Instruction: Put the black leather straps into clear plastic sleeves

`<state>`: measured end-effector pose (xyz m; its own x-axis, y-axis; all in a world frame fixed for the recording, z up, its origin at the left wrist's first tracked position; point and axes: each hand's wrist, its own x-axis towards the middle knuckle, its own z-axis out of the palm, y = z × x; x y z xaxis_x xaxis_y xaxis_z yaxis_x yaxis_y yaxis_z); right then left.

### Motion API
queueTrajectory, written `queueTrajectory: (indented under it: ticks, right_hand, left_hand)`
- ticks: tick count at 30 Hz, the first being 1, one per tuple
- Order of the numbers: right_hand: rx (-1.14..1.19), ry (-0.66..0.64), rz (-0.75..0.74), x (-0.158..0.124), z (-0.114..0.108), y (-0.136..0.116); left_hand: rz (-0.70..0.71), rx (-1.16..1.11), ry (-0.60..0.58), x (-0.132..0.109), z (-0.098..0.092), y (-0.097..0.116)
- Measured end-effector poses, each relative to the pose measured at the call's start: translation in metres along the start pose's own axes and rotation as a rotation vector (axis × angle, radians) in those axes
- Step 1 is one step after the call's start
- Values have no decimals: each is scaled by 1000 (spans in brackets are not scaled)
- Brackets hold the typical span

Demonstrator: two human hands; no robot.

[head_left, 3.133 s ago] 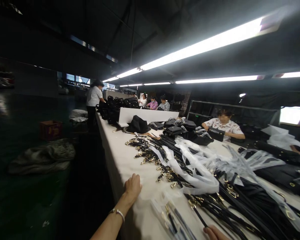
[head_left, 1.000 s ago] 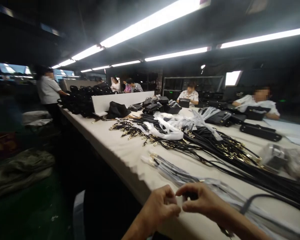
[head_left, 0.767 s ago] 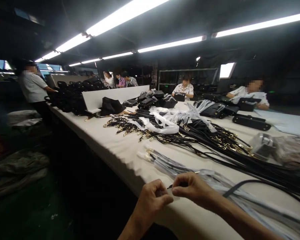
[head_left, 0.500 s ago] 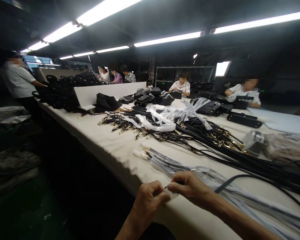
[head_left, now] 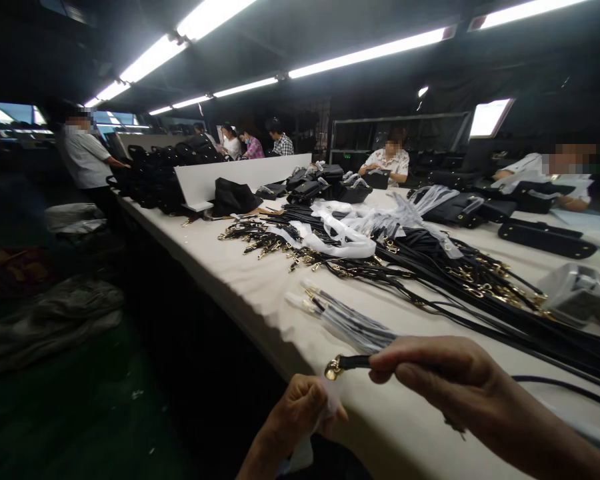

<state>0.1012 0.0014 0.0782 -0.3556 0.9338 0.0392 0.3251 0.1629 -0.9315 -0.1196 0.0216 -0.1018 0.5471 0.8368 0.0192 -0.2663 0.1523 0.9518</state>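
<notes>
Between the thumb and fingers of my right hand is a black strap, its gold clasp sticking out to the left. Just below that clasp, my left hand is closed on a translucent plastic sleeve, which hangs down past the fingers. The clasp is close to the sleeve's upper end; whether they touch I cannot tell. Behind my right hand lie straps in clear sleeves, partly hidden by it. A large heap of black straps with gold clasps spreads farther across the table.
White plastic wrapping lies over the strap heap. Black bags and a clear-wrapped bundle are on the table. A white board stands upright behind. Several co-workers are around the table; sacks lie on the floor at left.
My hands, close together before, are now apart. The right hand has moved right and up, showing the strap's gold clasp; the left keeps the plastic sleeve. The view has turned left.
</notes>
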Motion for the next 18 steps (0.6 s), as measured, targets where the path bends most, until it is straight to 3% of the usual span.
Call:
queueTrajectory:
  ticks: [6, 18]
  right_hand:
    - [-24, -7, -118, 4, 8, -7]
    - [-56, -49, -66, 8, 15, 2]
  left_hand:
    - [18, -86, 4, -1, -1, 1]
    - [30, -82, 41, -7, -7, -3]
